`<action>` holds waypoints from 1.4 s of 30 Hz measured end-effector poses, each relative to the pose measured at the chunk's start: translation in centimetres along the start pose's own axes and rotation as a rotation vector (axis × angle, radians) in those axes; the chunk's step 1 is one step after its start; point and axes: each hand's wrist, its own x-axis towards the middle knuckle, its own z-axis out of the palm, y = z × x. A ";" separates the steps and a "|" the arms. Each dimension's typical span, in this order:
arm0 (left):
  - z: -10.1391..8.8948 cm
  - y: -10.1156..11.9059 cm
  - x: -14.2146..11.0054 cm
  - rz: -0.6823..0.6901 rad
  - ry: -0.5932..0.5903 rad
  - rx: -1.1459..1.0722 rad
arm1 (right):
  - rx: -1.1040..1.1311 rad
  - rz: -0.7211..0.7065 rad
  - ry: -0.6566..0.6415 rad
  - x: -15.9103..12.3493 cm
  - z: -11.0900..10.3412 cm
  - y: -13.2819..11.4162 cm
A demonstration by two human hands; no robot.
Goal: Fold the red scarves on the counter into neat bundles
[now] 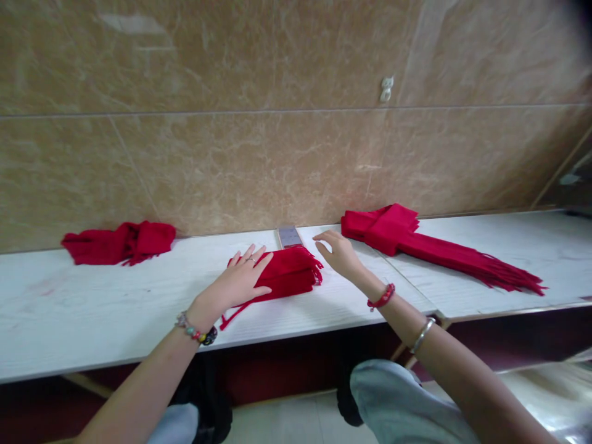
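A folded red fringed scarf (289,274) lies on the white bench top in front of me. My left hand (245,277) rests flat on its left part, fingers spread, a ring on one finger. A thin red strand trails from the scarf towards the bench's front edge. Just right of the scarf's fringed end, my right hand (340,251) hovers with fingers loosely bent and apart, holding nothing. Behind the scarf a flat grey rectangular thing (289,237), perhaps a phone, is partly covered by it.
Another red scarf (393,231) lies at the right, its fringed length stretched out rightwards. At the far left, a crumpled red cloth (120,242) sits against the tiled wall (231,172). A small white cat-shaped piece (386,89) is fixed on the wall. The white bench (185,327) ends near my knees.
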 end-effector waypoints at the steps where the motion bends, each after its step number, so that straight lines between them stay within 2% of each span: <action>1: 0.5 -0.1 0.2 0.018 -0.005 -0.017 | -0.003 0.008 -0.017 -0.7 -0.5 0.0; 3: 1.6 -0.6 0.5 0.058 -0.039 -0.058 | -0.003 -0.002 -0.106 -2.4 -0.9 -0.3; 6: 2.6 -1.3 0.9 0.102 -0.077 -0.108 | -0.053 -0.030 -0.271 -4.6 -0.4 -1.3; 9: 2.4 -1.6 1.1 0.117 -0.087 -0.141 | -0.196 -0.020 -0.411 -5.6 0.6 -2.3; 11: 2.1 -1.7 1.3 0.141 -0.092 -0.171 | -0.275 0.015 -0.452 -5.6 1.2 -2.8; 17: 2.0 -3.0 2.1 0.207 0.027 -0.268 | -0.273 0.168 -0.377 -5.4 2.7 -3.1; 26: 1.6 -3.8 2.2 0.067 0.180 -0.185 | -0.127 0.297 -0.299 -4.7 5.6 -3.6; 29: 1.0 -4.2 1.6 0.027 0.207 -0.121 | -0.120 0.299 -0.188 -4.2 5.0 -2.5; 32: 0.1 -4.4 0.9 -0.004 0.221 -0.070 | -0.195 0.303 -0.040 -3.5 3.6 -0.3; 34: -0.4 -4.3 0.6 -0.007 0.231 -0.048 | -0.221 0.322 -0.016 -3.1 2.5 1.3; 36: -0.7 -4.1 0.4 -0.001 0.234 -0.036 | -0.207 0.299 -0.112 -3.0 1.8 2.6; 39: -0.5 -4.2 0.0 0.041 0.196 -0.048 | -0.267 0.149 -0.340 -3.3 0.9 3.7; 40: -0.3 -4.4 -0.1 0.060 0.174 -0.060 | -0.330 0.096 -0.371 -3.5 0.6 4.0; 42: 0.4 -5.0 -0.6 0.088 0.135 -0.091 | -0.465 0.010 -0.327 -3.8 -0.3 4.3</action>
